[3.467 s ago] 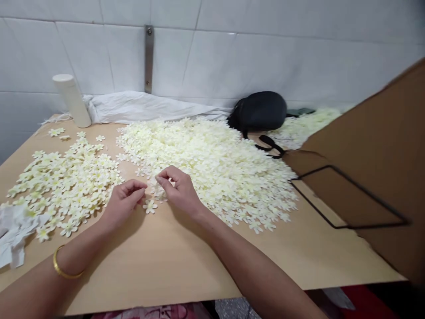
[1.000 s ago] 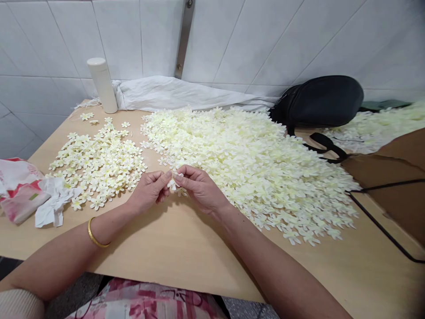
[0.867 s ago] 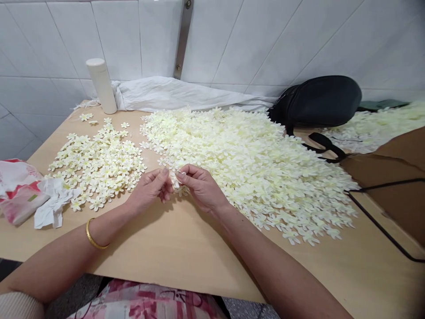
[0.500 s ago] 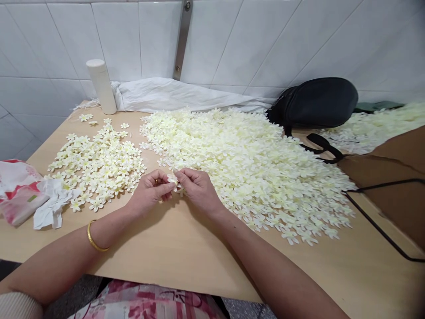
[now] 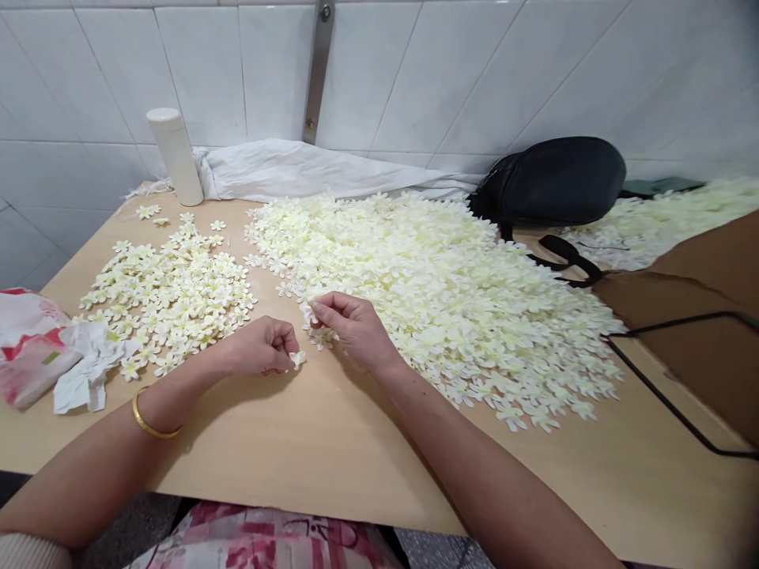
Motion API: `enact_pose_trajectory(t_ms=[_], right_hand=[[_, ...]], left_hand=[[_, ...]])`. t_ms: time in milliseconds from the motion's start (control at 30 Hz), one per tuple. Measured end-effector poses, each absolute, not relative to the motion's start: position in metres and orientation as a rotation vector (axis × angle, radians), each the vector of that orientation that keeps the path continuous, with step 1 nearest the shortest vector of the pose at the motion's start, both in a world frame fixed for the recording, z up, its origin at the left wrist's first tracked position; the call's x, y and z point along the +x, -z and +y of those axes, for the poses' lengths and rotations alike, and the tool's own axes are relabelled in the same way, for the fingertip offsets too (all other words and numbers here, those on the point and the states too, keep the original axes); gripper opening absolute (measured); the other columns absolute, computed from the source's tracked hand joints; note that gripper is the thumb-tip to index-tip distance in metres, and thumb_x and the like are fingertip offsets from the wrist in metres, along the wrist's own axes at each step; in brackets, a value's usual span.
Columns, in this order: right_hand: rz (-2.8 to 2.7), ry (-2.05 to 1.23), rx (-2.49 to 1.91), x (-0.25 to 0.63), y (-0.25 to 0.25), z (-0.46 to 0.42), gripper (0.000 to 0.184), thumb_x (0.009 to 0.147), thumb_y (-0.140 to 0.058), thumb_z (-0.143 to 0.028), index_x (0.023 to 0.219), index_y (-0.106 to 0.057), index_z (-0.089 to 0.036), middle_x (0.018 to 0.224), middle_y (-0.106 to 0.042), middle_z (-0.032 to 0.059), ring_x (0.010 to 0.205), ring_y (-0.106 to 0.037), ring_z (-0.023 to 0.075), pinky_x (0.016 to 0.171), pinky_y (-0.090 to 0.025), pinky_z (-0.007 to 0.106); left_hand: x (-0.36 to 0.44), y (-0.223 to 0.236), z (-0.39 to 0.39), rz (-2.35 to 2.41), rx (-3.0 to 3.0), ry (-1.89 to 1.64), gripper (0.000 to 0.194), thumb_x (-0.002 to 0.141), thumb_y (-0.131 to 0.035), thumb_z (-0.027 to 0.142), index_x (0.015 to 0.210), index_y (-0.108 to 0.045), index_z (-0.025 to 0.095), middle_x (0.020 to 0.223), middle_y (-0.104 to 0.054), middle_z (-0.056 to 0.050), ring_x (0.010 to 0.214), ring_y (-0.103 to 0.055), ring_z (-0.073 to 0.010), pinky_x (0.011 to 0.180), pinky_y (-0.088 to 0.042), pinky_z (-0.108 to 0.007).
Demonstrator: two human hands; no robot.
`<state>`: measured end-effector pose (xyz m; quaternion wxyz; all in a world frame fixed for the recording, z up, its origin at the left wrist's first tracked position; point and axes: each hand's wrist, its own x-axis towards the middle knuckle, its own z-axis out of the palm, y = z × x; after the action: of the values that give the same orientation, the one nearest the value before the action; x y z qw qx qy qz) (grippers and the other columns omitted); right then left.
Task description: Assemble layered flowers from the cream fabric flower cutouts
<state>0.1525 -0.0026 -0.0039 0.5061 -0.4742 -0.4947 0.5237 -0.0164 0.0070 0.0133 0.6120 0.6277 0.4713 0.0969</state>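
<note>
My left hand (image 5: 266, 346) is low over the table, its fingers pinched on a small white artificial flower (image 5: 297, 359) that sticks out past the fingertips. To its right, my right hand (image 5: 356, 330) is closed in a pinch on another pale flower (image 5: 308, 313). Under the right fingers a few more flowers (image 5: 322, 339) lie on the wood. A large heap of cream-yellow flowers (image 5: 409, 276) spreads behind and right of my right hand. The smaller pile of flowers (image 5: 178, 292) with yellower centres lies beyond my left hand.
At the back left stands a white bottle (image 5: 175, 156) beside a white cloth (image 5: 285, 170) along the wall. A black bag (image 5: 563, 182) sits at the back right, near a brown cardboard piece (image 5: 681, 316). Crumpled tissue (image 5: 88, 367) and a red-white packet (image 5: 29, 340) lie left.
My hands, together at one flower before, have come apart. The left hand has moved down and slightly left with a flower; the right stays near the heap's edge, pinching a flower.
</note>
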Motion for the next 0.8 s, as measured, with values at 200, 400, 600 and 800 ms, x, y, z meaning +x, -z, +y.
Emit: enact_pose_trajectory(t_ms=[200, 400, 600, 800], right_hand=[[-1.316, -1.252, -1.097, 0.151, 0.005, -0.005, 0.028, 0.072, -0.061, -0.042, 0.062, -0.058, -0.016, 0.06, -0.052, -0.0016, 0.058, -0.046, 0.0099, 0.056, -0.038, 0.024], [-1.414, -1.193, -1.12, 0.147, 0.003, -0.009, 0.033, 0.077, -0.056, -0.043, 0.057, -0.053, -0.017, 0.056, -0.047, -0.0021, 0.055, -0.041, 0.009, 0.052, -0.034, 0.023], [-1.273, -1.463, -1.05, 0.149, 0.005, -0.007, 0.037, 0.068, -0.064, -0.053, 0.063, -0.055, -0.017, 0.062, -0.053, -0.0012, 0.058, -0.047, 0.0098, 0.056, -0.037, 0.024], [-1.323, -1.299, -1.117, 0.15, 0.0, -0.008, 0.037, 0.068, -0.064, -0.05, 0.058, -0.051, -0.017, 0.056, -0.047, -0.003, 0.053, -0.04, 0.0084, 0.05, -0.034, 0.023]], left_hand=[[-0.013, -0.014, 0.006, 1.15, 1.438, -0.592, 0.025, 0.066, -0.067, 0.037, 0.066, -0.055, 0.015, 0.05, -0.05, 0.004, 0.044, -0.038, -0.0058, 0.044, -0.026, -0.021], [-0.009, -0.012, 0.003, 1.102, 1.372, -0.84, 0.018, 0.069, -0.062, 0.027, 0.058, -0.054, 0.014, 0.047, -0.046, 0.004, 0.044, -0.037, -0.0057, 0.046, -0.027, -0.021], [-0.008, -0.011, -0.001, 1.125, 1.501, -0.939, 0.016, 0.069, -0.061, 0.026, 0.059, -0.055, 0.014, 0.051, -0.048, 0.003, 0.048, -0.04, -0.007, 0.048, -0.031, -0.021], [-0.007, -0.011, -0.001, 1.095, 1.427, -0.964, 0.016, 0.07, -0.062, 0.029, 0.063, -0.058, 0.015, 0.051, -0.05, 0.003, 0.048, -0.044, -0.0075, 0.049, -0.034, -0.021]])
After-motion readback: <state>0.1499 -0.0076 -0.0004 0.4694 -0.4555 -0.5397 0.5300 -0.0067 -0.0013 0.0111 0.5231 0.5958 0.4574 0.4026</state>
